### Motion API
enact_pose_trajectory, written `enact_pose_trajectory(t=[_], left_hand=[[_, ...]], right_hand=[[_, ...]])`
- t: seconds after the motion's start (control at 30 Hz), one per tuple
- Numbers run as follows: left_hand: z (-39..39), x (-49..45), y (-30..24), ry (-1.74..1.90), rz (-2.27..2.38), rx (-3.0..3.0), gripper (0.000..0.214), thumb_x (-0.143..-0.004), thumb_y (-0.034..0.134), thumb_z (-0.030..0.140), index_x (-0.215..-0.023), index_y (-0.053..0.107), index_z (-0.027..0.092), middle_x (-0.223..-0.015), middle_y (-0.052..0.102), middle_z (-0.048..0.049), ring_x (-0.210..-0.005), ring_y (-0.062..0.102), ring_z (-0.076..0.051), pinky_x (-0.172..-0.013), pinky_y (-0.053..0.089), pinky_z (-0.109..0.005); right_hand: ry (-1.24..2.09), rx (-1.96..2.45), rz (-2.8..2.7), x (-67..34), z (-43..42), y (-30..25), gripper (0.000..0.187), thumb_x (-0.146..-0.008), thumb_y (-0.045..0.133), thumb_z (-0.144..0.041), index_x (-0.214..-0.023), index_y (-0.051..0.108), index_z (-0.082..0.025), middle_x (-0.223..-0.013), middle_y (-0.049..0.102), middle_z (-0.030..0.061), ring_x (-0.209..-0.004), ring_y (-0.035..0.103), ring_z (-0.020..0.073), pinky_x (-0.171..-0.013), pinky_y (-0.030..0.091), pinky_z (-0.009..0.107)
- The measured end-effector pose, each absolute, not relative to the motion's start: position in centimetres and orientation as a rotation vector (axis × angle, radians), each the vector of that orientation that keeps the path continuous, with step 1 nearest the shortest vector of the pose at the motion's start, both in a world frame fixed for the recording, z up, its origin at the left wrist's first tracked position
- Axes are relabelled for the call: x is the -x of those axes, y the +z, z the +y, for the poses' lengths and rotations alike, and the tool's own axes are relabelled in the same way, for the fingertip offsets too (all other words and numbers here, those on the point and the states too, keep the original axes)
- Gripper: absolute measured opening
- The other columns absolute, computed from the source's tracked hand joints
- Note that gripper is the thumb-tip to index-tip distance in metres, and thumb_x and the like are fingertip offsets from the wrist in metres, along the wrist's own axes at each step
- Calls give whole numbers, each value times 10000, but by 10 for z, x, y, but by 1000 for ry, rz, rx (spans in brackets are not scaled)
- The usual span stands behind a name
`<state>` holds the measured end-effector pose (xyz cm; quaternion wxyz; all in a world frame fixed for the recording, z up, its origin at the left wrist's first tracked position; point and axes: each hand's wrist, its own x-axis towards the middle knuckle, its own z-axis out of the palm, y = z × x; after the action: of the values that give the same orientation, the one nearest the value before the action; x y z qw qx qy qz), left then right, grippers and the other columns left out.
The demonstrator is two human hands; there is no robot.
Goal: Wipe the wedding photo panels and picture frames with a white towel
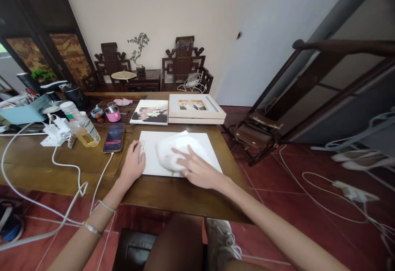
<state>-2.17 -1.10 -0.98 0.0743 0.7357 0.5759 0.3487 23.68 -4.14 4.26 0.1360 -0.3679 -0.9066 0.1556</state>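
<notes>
A white, flat, book-like panel (211, 151) lies near the front edge of the wooden table, with small gold lettering along its left side. Over its middle is a bunched white cloth (173, 149), slightly blurred. My right hand (197, 168) presses on this cloth from the right, two fingers stretched over it and the others curled into its folds. At the panel's left edge rests my left hand (134, 162), its fingers extended on the tabletop and its thumb beside the edge; it holds nothing.
Behind the panel lie a photo panel (149, 112) and a boxed picture frame (197, 116). To the left are a charging phone (113, 138), a bottle of yellowish liquid (84, 131), a pink cup (112, 113) and a power strip (55, 133) with cables. A chair (333, 51) stands right.
</notes>
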Motion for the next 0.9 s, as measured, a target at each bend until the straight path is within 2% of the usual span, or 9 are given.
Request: enact_pose_trajectory(t=[0.13,0.2,0.27,0.43,0.5,0.6,0.7,0.8,0.9], left_hand=[[-13,22,-16,1056,1903,-2091,485,-842,494,308,-1226,521,12,-1372,425,-276,-1343,356,-379,-1127,283,-515],[-9,27,-20,1084,1835,-2060,438,-835,501,319,-1180,559,54,-1378,447,-245,-1354,346,-371,-1140,254,-522],[-3,31,-25,1139,1792,-1955,394,-812,526,337,-1123,599,107,-1379,476,-201,-1377,313,-368,-1148,219,-542],[1,34,-11,1150,1747,-1584,320,-766,607,324,-1024,658,141,-1394,490,-176,-1414,229,-379,-1142,166,-575],[-9,29,8,1169,1684,-1389,368,-785,604,318,-1100,633,132,-1367,525,-170,-1383,309,-367,-1120,241,-559],[-35,19,46,1166,1467,-1091,492,-823,571,285,-1281,517,113,-1240,633,-150,-1187,565,-305,-1017,439,-456],[-65,7,79,1262,1365,-860,608,-822,567,237,-1388,394,98,-1228,640,-145,-1115,621,-264,-976,484,-385],[-96,-8,101,1404,1291,-743,723,-828,546,256,-1477,235,186,-1273,616,-97,-1150,601,-257,-964,497,-397],[-127,-23,119,1490,1183,-812,788,-785,601,317,-1479,228,304,-1342,565,-34,-1195,568,-270,-954,510,-388]], right_hand=[[418,1385,-2385,-289,-58,34,282,-867,355,-195,-956,621,-219,-1341,569,83,-1322,409,318,-1094,25,681],[430,1560,-2211,-310,-58,24,299,-883,358,-249,-1031,617,-226,-1379,534,84,-1331,388,344,-1085,77,695],[484,1602,-2127,-319,-59,17,338,-894,364,-280,-1132,601,-245,-1425,486,65,-1361,344,330,-1105,133,653],[545,1521,-2154,-316,-65,15,359,-916,351,-277,-1178,595,-269,-1475,417,20,-1389,302,285,-1145,122,579],[547,1529,-2161,-316,-66,17,353,-926,343,-300,-1168,597,-264,-1489,392,21,-1397,283,288,-1140,141,585],[488,1503,-2206,-314,-68,20,344,-932,341,-288,-1157,598,-244,-1487,392,47,-1403,264,286,-1133,144,596],[322,1365,-2289,-295,-76,29,292,-926,396,-278,-1099,623,-215,-1463,420,95,-1416,209,304,-1111,46,657],[169,1107,-2390,-264,-88,42,214,-856,560,-384,-887,671,-204,-1472,395,115,-1420,152,354,-1073,-25,709],[142,916,-2336,-241,-95,51,174,-798,617,-314,-650,625,-224,-1460,423,67,-1412,199,334,-1109,95,674]])
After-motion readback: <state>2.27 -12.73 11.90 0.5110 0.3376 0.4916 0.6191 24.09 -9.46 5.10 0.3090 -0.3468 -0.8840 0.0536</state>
